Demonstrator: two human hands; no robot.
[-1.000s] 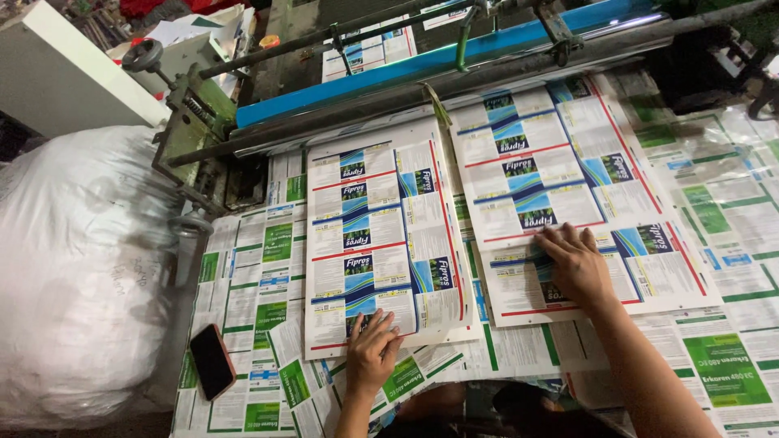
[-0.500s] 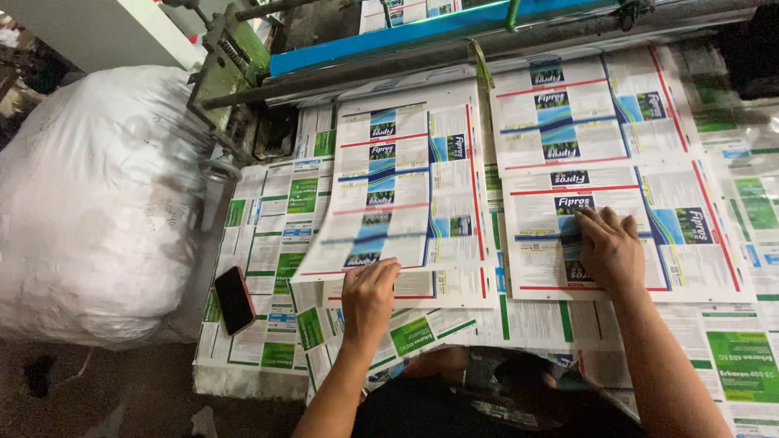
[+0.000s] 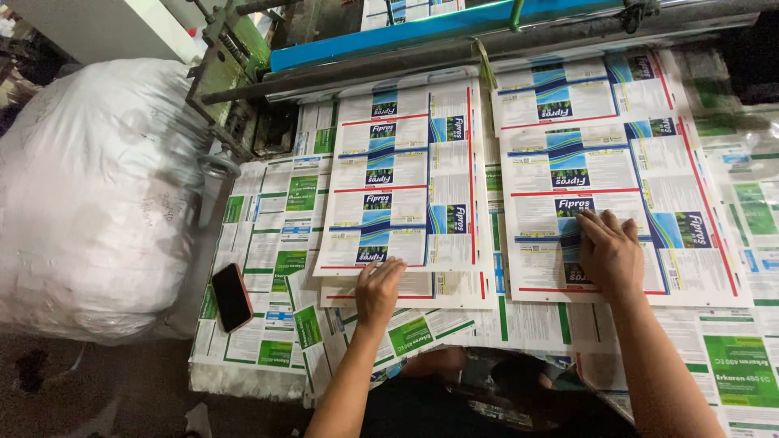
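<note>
Fingers flat and spread, gripping nothing, the left hand presses the bottom edge of a blue-and-white printed sheet, while the right hand lies open-palmed on the neighbouring sheet; a phone rests nearby.

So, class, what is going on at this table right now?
A person works with bare hands on printed sheets coming off a machine. The left hand rests at the near edge of the left sheet; the right hand lies flat on the right sheet. A phone lies to the left.
</note>
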